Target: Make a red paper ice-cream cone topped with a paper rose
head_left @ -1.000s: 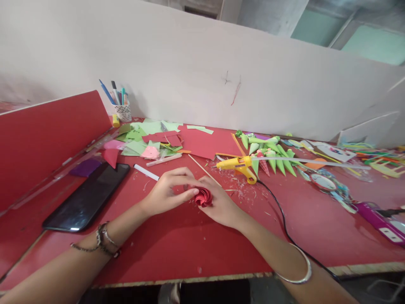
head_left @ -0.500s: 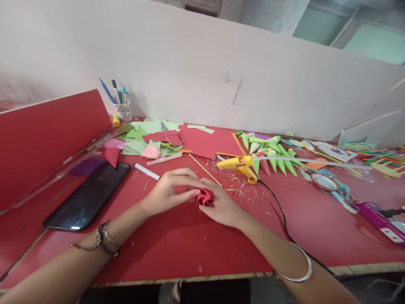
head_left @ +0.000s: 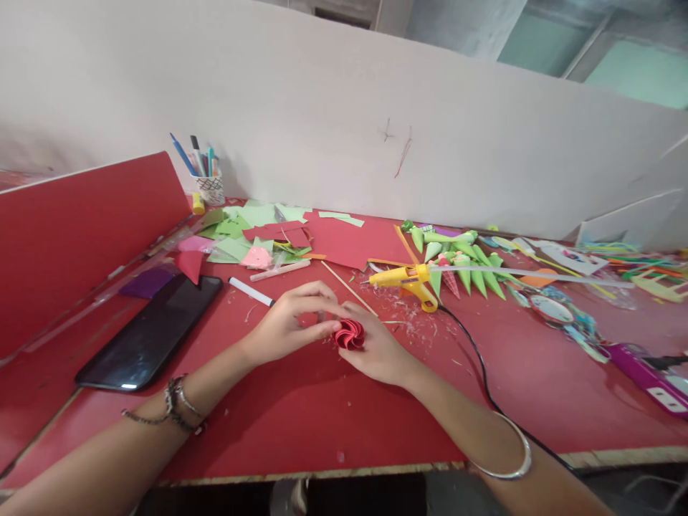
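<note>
Between my two hands is a red paper flower [head_left: 350, 335] with swirled, curled petals facing up. My left hand [head_left: 293, 322] pinches its left edge between thumb and fingers. Behind and beneath it, my right hand [head_left: 379, 350] is closed around the flower, with most of those fingertips hidden. A yellow hot glue gun [head_left: 403, 278] with a long clear glue stick lies just beyond my right hand. Past my left hand are a white marker [head_left: 251, 292] and a thin wooden stick [head_left: 349, 288].
On the left lies a black phone [head_left: 150, 333]. Paper scraps [head_left: 231, 229] and a red sheet [head_left: 355, 242] spread along the back by a pen cup [head_left: 209, 188]. Green paper cones [head_left: 473, 269] lie right of centre. A purple power strip [head_left: 645, 376] sits far right; a black cord [head_left: 478, 358] trails forward.
The flower has turned slightly, showing its petals a little more openly. Both hands keep nearly the same place and grip.
</note>
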Demonstrator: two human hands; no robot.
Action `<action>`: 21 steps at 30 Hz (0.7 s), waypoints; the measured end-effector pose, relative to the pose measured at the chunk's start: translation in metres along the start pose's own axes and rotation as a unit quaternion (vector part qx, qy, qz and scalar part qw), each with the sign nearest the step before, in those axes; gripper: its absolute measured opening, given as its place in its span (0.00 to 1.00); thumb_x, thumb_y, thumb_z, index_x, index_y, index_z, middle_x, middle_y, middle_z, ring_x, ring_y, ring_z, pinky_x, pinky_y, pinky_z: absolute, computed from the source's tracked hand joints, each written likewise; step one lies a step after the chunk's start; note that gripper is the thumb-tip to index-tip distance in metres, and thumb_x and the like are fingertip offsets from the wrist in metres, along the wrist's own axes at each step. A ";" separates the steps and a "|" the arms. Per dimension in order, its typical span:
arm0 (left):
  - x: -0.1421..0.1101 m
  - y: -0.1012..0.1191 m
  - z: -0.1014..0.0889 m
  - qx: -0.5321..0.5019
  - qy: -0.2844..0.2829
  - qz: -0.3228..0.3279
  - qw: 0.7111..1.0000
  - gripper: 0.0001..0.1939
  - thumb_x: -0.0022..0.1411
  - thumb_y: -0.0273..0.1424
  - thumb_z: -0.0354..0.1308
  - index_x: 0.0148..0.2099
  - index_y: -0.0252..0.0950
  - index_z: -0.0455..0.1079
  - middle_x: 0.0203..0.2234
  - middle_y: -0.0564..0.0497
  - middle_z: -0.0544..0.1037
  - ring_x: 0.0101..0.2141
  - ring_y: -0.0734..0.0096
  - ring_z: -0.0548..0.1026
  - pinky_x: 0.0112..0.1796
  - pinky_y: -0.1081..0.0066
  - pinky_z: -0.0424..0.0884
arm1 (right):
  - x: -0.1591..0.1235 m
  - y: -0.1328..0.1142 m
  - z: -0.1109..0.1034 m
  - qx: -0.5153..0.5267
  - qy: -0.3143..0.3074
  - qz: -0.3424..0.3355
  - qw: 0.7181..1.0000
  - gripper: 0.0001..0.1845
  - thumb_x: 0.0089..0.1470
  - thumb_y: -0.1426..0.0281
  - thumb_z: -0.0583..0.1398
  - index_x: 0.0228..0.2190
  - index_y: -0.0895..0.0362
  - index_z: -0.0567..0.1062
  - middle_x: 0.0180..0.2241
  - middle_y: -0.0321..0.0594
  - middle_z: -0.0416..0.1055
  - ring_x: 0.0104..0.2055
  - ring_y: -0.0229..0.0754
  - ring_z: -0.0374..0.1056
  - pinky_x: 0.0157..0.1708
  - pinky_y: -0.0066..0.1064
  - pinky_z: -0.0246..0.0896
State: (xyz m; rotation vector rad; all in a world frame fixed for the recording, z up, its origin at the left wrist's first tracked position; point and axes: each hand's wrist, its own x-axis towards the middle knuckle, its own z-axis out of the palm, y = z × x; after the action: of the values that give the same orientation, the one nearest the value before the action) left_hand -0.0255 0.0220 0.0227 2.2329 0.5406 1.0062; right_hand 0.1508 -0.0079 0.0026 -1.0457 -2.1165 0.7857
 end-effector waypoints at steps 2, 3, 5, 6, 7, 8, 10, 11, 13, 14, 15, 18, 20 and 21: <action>0.000 0.000 0.000 -0.001 -0.001 -0.007 1.000 0.08 0.58 0.27 0.53 0.40 0.37 0.70 0.31 0.50 0.67 0.32 0.75 0.67 0.34 0.74 0.66 | 0.000 0.000 0.000 0.005 0.006 0.000 1.000 0.10 0.42 0.78 0.54 0.30 0.55 0.64 0.30 0.34 0.58 0.34 0.36 0.60 0.35 0.30 0.58; 0.001 -0.001 0.000 -0.003 -0.002 -0.009 1.000 0.09 0.58 0.28 0.53 0.41 0.37 0.70 0.31 0.50 0.68 0.32 0.75 0.67 0.33 0.74 0.66 | 0.000 -0.001 0.000 0.007 0.009 -0.003 1.000 0.12 0.42 0.79 0.54 0.32 0.55 0.65 0.31 0.35 0.59 0.35 0.37 0.60 0.36 0.31 0.58; 0.000 -0.001 -0.001 -0.003 -0.006 -0.013 1.000 0.10 0.58 0.29 0.52 0.42 0.37 0.69 0.31 0.50 0.68 0.31 0.75 0.67 0.32 0.74 0.65 | 0.000 -0.002 -0.001 0.007 0.012 -0.014 1.000 0.14 0.43 0.79 0.55 0.35 0.55 0.66 0.33 0.36 0.62 0.38 0.38 0.61 0.39 0.32 0.58; 0.000 -0.001 -0.001 -0.003 -0.010 -0.012 1.000 0.11 0.58 0.30 0.52 0.43 0.37 0.69 0.32 0.49 0.68 0.31 0.75 0.66 0.32 0.74 0.65 | 0.001 -0.002 -0.002 0.007 0.014 -0.017 1.000 0.15 0.44 0.79 0.55 0.36 0.54 0.66 0.35 0.37 0.63 0.39 0.39 0.61 0.41 0.33 0.58; 0.000 -0.001 -0.001 -0.002 -0.015 -0.009 1.000 0.13 0.57 0.32 0.53 0.45 0.37 0.67 0.32 0.49 0.67 0.30 0.74 0.66 0.32 0.73 0.66 | 0.001 -0.003 -0.002 0.008 0.016 -0.017 1.000 0.15 0.45 0.79 0.55 0.37 0.54 0.66 0.36 0.37 0.64 0.40 0.39 0.61 0.42 0.34 0.57; -0.001 -0.001 -0.001 0.001 -0.021 -0.004 1.000 0.16 0.56 0.34 0.55 0.47 0.36 0.66 0.33 0.49 0.67 0.31 0.73 0.66 0.33 0.72 0.66 | 0.001 -0.003 -0.002 0.012 0.018 -0.016 1.000 0.14 0.46 0.78 0.55 0.37 0.54 0.66 0.37 0.37 0.65 0.41 0.39 0.61 0.42 0.34 0.57; -0.001 -0.002 0.001 0.017 -0.028 0.008 0.999 0.23 0.51 0.37 0.59 0.49 0.37 0.64 0.35 0.48 0.65 0.34 0.70 0.66 0.36 0.69 0.66 | 0.002 -0.003 -0.002 0.020 0.028 -0.012 0.999 0.14 0.47 0.78 0.56 0.37 0.54 0.66 0.38 0.38 0.65 0.41 0.39 0.62 0.43 0.34 0.57; -0.002 -0.002 0.003 0.030 -0.027 0.012 0.999 0.25 0.49 0.37 0.60 0.50 0.37 0.63 0.36 0.48 0.65 0.36 0.69 0.65 0.38 0.68 0.66 | 0.002 -0.003 -0.002 0.021 0.031 -0.011 0.999 0.14 0.46 0.78 0.56 0.38 0.54 0.66 0.38 0.38 0.65 0.41 0.39 0.62 0.43 0.34 0.57; -0.002 -0.001 0.006 0.059 -0.023 0.015 0.998 0.23 0.50 0.35 0.60 0.49 0.38 0.63 0.38 0.47 0.64 0.39 0.67 0.65 0.40 0.67 0.65 | 0.002 -0.003 -0.002 0.014 0.032 -0.011 0.999 0.14 0.46 0.79 0.56 0.37 0.55 0.65 0.36 0.38 0.64 0.40 0.39 0.62 0.41 0.34 0.58; -0.002 -0.001 0.008 0.068 -0.022 0.015 0.997 0.20 0.52 0.34 0.58 0.48 0.39 0.63 0.38 0.47 0.64 0.40 0.67 0.65 0.41 0.67 0.65 | 0.001 -0.003 -0.001 0.006 0.030 -0.011 0.999 0.14 0.46 0.80 0.56 0.36 0.55 0.65 0.35 0.37 0.64 0.39 0.39 0.62 0.40 0.33 0.59; -0.002 0.000 0.009 0.073 -0.022 0.014 0.997 0.17 0.54 0.32 0.57 0.48 0.39 0.64 0.38 0.47 0.64 0.39 0.67 0.65 0.41 0.67 0.65 | 0.001 -0.003 -0.001 -0.001 0.028 -0.011 1.000 0.12 0.46 0.80 0.55 0.35 0.55 0.65 0.34 0.37 0.63 0.38 0.39 0.61 0.39 0.33 0.59; -0.001 0.002 0.012 0.068 -0.018 0.007 0.997 0.14 0.55 0.30 0.55 0.46 0.37 0.64 0.36 0.47 0.64 0.38 0.69 0.65 0.39 0.69 0.65 | 0.001 -0.004 -0.002 -0.016 0.028 -0.010 0.999 0.11 0.49 0.78 0.54 0.36 0.56 0.66 0.35 0.39 0.64 0.38 0.39 0.61 0.39 0.33 0.59; 0.000 0.003 0.013 0.051 -0.001 -0.005 0.999 0.13 0.54 0.30 0.56 0.44 0.36 0.64 0.35 0.48 0.65 0.37 0.69 0.66 0.38 0.70 0.65 | 0.001 -0.005 -0.002 -0.017 0.025 -0.007 1.000 0.11 0.50 0.75 0.55 0.38 0.57 0.66 0.36 0.40 0.65 0.39 0.40 0.62 0.40 0.33 0.58; 0.000 0.002 0.013 0.040 0.007 -0.014 0.999 0.12 0.54 0.30 0.56 0.42 0.35 0.65 0.34 0.48 0.65 0.36 0.70 0.66 0.38 0.70 0.65 | 0.002 -0.005 -0.002 -0.012 0.018 -0.003 1.000 0.11 0.50 0.74 0.55 0.38 0.57 0.66 0.36 0.41 0.66 0.38 0.40 0.62 0.39 0.33 0.58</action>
State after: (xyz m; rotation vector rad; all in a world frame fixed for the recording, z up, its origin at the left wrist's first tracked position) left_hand -0.0153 0.0155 0.0178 2.2820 0.6269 1.0031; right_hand 0.1494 -0.0087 0.0084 -1.0582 -2.1024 0.7337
